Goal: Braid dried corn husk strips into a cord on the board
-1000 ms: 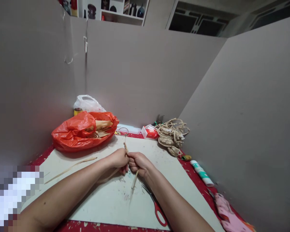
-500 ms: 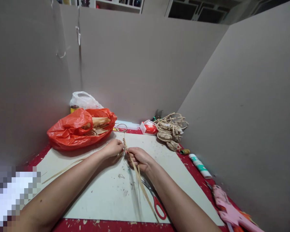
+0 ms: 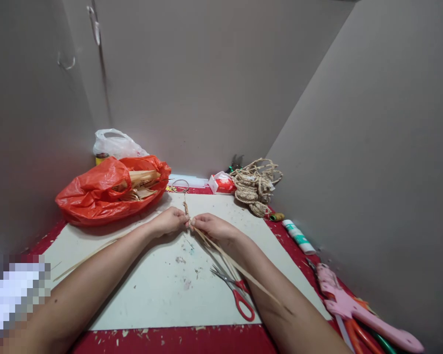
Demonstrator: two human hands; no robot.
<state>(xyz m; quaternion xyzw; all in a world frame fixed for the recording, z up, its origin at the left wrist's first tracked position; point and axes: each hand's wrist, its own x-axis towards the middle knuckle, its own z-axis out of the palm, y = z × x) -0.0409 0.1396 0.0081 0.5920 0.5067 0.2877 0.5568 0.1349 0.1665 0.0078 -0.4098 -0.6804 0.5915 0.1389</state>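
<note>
My left hand [image 3: 171, 221] pinches a thin twisted piece of dried straw-coloured fibre [image 3: 186, 208], its wrapped end pointing up and away from me. Close beside it, my right hand [image 3: 213, 227] is closed on the same piece a little lower, fingertips nearly touching the left ones. From under the right hand, long flat fibre strips [image 3: 243, 269] trail down across my right forearm. Red-handled scissors [image 3: 239, 292] lie on the white board [image 3: 151, 295], blades partly apart, beside that forearm. Another pale strip [image 3: 84, 258] runs out past my left forearm.
An orange-red plastic bag [image 3: 92, 194] of dried husks sits at the back left. Coiled straw rope [image 3: 256, 189], a red-and-white tissue pack [image 3: 223, 183] and a white-green roll [image 3: 299, 237] line the back and right. A pink glue gun [image 3: 354, 307] lies front right. Grey panels enclose three sides.
My right hand has turned flatter, its fingertips now pinching close to my left ones. The trailing strips have swung right onto my right forearm. The camera view has tilted downward.
</note>
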